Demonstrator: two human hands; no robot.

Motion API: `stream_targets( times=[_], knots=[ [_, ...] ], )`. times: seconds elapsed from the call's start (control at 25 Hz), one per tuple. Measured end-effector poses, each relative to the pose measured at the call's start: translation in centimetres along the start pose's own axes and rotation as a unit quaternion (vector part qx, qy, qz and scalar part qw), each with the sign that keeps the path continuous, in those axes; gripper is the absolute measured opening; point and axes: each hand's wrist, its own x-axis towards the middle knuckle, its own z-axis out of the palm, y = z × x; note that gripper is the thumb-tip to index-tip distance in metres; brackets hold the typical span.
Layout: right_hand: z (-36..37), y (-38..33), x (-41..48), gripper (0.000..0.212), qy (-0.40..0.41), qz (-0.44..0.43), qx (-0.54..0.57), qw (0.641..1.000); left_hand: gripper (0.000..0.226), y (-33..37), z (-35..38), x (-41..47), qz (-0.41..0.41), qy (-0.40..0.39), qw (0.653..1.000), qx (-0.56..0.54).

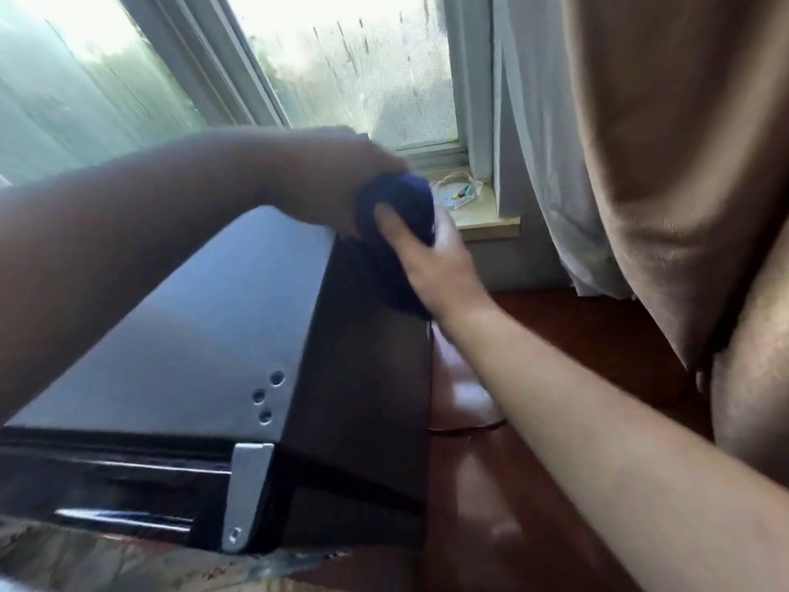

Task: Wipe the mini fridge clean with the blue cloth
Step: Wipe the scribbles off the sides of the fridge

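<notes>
Gripping the blue cloth (405,202), both hands, at mini fridge (205,326) back corner.

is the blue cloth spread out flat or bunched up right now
Bunched up. The blue cloth is wadded between both hands at the mini fridge's back top corner.

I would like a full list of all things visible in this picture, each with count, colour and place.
mini fridge: one, black, lower left, top facing the camera
hinge bracket: one, silver, fridge front corner
blue cloth: one, dark blue, bunched at the fridge's far top corner
window: one, pale frame, behind the fridge
packet: one, clear, on the sill
curtain: one, brown, right
floor: reddish wood, right of the fridge
left hand: on the cloth, blurred
right hand: on the cloth
</notes>
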Motion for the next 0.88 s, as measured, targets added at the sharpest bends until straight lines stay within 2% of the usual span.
stream_targets(
  times=[0.12,0.2,0.4,0.52,0.72,0.8,0.88],
  knots=[
    [1.3,-0.3,1.5,0.062,0.004,0.042,0.038,0.998,0.044,0.3,-0.7,0.1,0.029,0.022,0.999,0.032],
    [1.7,0.5,0.1,0.069,0.004,0.066,0.085,0.994,0.036,1.5,-0.5,-0.7,0.057,0.005,0.998,0.023],
    [2.4,3.0,-7.4,0.067,0.028,0.053,0.115,0.992,0.025,4.4,0.8,-6.2,0.150,0.008,0.989,0.007],
    [2.6,4.0,-13.5,0.078,0.036,0.076,0.091,0.992,0.022,7.7,2.0,-10.8,0.178,0.017,0.983,0.050],
    [2.0,4.8,-22.4,0.047,0.020,0.116,0.095,0.989,0.028,13.6,3.6,-16.1,0.171,-0.031,0.976,0.129],
    [1.8,5.2,-24.9,0.043,0.014,0.119,0.126,0.985,0.029,15.4,4.1,-17.9,0.161,-0.067,0.975,0.140],
    [1.7,5.3,-27.0,0.050,0.004,0.110,0.131,0.985,0.030,16.7,4.4,-19.4,0.162,-0.080,0.973,0.146]
  ],
)
